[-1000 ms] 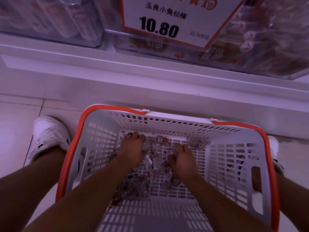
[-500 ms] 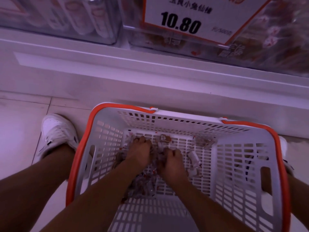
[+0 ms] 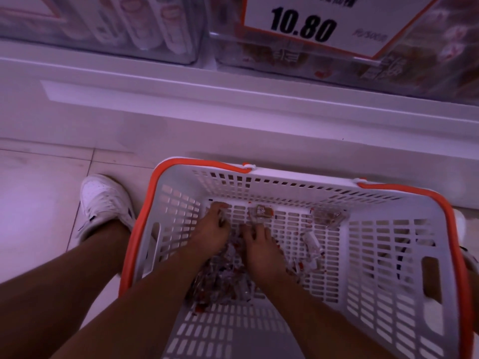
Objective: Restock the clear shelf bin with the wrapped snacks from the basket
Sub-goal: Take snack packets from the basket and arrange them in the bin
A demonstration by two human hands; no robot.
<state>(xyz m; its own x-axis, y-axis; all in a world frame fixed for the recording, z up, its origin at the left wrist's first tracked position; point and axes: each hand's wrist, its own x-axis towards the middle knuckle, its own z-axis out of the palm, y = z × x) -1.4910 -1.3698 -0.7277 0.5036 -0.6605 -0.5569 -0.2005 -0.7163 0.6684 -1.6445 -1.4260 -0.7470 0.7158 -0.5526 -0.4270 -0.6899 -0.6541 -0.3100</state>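
A white slotted basket with an orange rim (image 3: 197,165) stands on the floor between my feet. A heap of small clear-wrapped snacks (image 3: 225,281) lies on its bottom. My left hand (image 3: 210,233) and my right hand (image 3: 259,251) are both down in the heap, close together, with fingers curled into the wrappers. One brown snack (image 3: 260,211) lies loose just beyond my fingertips, and another (image 3: 329,216) lies farther right. The clear shelf bin (image 3: 285,57) sits above on the shelf, behind a "10.80" price sign (image 3: 311,24).
A second clear bin (image 3: 103,24) with white packets stands left of the target bin. The white shelf ledge (image 3: 233,99) juts out over the basket's far side. My white shoe (image 3: 103,203) rests on the tiled floor to the left of the basket.
My two hands have drawn together over the heap and their fingers have curled in, bunching the snacks between them. The view has shifted slightly left and down.
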